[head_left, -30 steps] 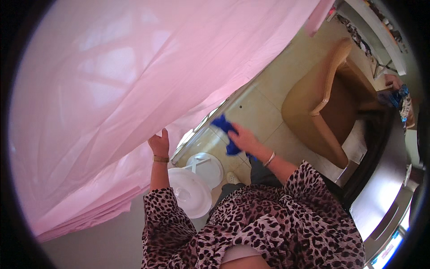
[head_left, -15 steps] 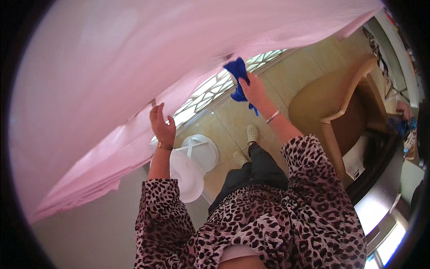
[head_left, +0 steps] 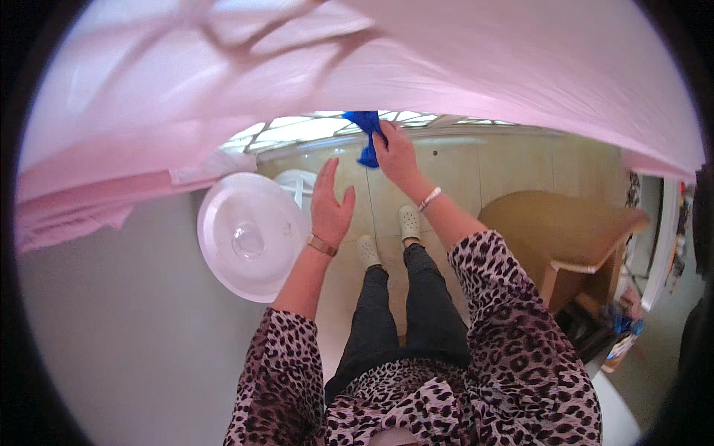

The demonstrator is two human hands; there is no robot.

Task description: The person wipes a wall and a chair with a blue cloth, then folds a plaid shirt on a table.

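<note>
Across the top hangs a wide sheet of pink fabric [head_left: 520, 70], with lattice shadows at its upper left. Below its hem shows a bright lattice panel [head_left: 282, 130]. My right hand [head_left: 396, 156] grips a crumpled blue cloth [head_left: 363, 121] just under the hem, in front of the panel. My left hand [head_left: 331, 208] is lower and to its left, fingers extended and apart, holding nothing visible. It is above and right of a white oval basin [head_left: 223, 249].
A white stool [head_left: 296, 181] is partly behind the basin. A tan padded chair [head_left: 535, 215] stands at the right, beside dark furniture and assorted small items along the rim. Tiled floor [head_left: 506, 163] runs under my feet, and a grey surface [head_left: 111, 312] spreads at the left.
My view has turned, levelling the hem across the top. My left hand has come away from the pink fabric. My right hand has risen with the blue cloth to the hem.
</note>
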